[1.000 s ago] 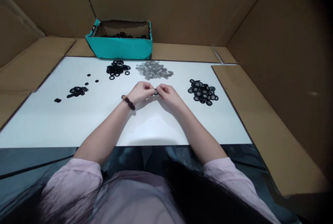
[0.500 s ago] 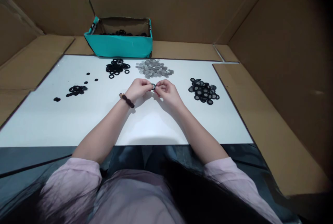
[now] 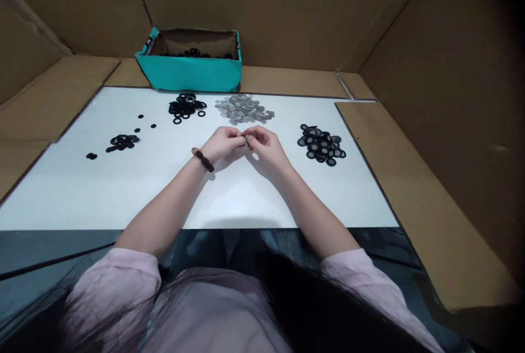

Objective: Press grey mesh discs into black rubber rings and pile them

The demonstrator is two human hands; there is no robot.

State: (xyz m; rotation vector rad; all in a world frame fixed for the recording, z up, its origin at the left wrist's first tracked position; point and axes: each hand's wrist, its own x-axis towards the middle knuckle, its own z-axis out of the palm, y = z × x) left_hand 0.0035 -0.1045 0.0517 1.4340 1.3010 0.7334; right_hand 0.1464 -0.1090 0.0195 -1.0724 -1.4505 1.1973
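My left hand and my right hand meet over the middle of the white table. Between their fingertips they pinch a small black rubber ring with a grey disc, mostly covered by the fingers. Just beyond the hands lies a pile of grey discs. To its left is a heap of black rings. On the right side sits a pile of black rings with grey centres.
A teal box holding black pieces stands at the back. Toward the left lie a small cluster of black rings and discs and a few loose black discs. Cardboard walls enclose the table, with a cardboard flap along the right edge.
Both hands have shifted very slightly, and the fingers now close further around the ring and disc, hiding more of it. The piles look the same.
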